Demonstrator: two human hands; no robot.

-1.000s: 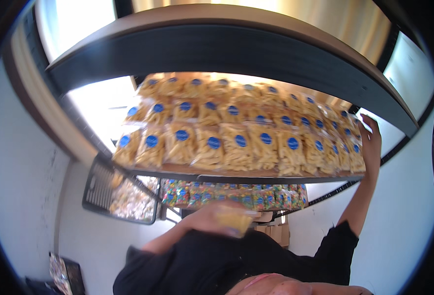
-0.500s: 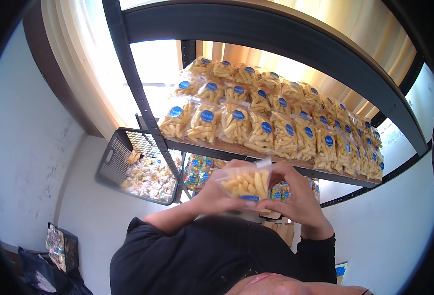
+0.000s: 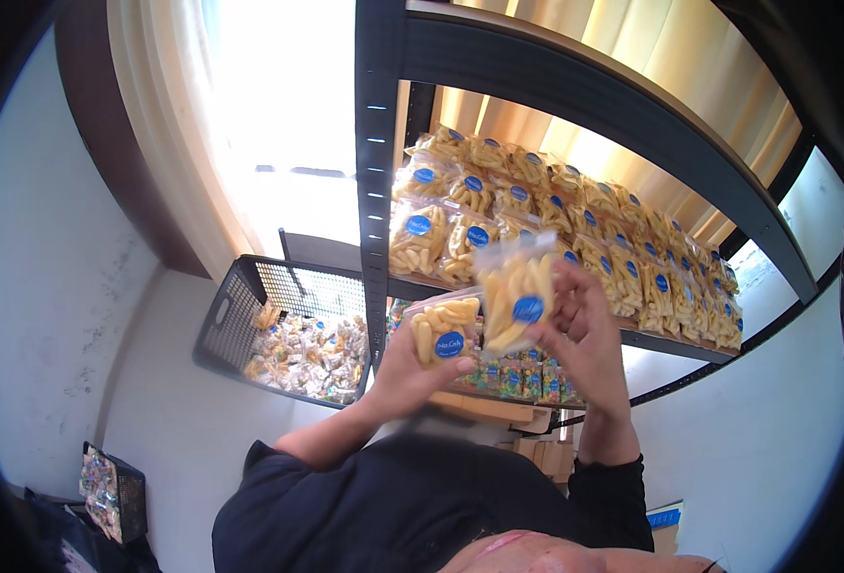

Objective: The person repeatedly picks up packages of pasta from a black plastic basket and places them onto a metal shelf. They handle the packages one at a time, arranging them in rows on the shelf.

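In my left hand is a clear bag of pale yellow finger-shaped snacks, its round blue label facing up. My right hand grips a second snack bag of the same kind by its right side, a little higher and slightly blurred. The two bags are close side by side, in front of a shelf. Rows of similar snack bags stand on that shelf, each with a blue round label. My right hand and its bag hide part of the front row.
A black shelf post rises left of the bags. Beyond it sits a dark mesh crate of small wrapped packets. Bags of colourful sweets lie on a lower shelf. A smaller crate is at lower left; cardboard boxes are below.
Both hands were together around what looked like one bag; now they are apart with a bag in each. The right hand has risen toward the shelf, and the view has shifted left.
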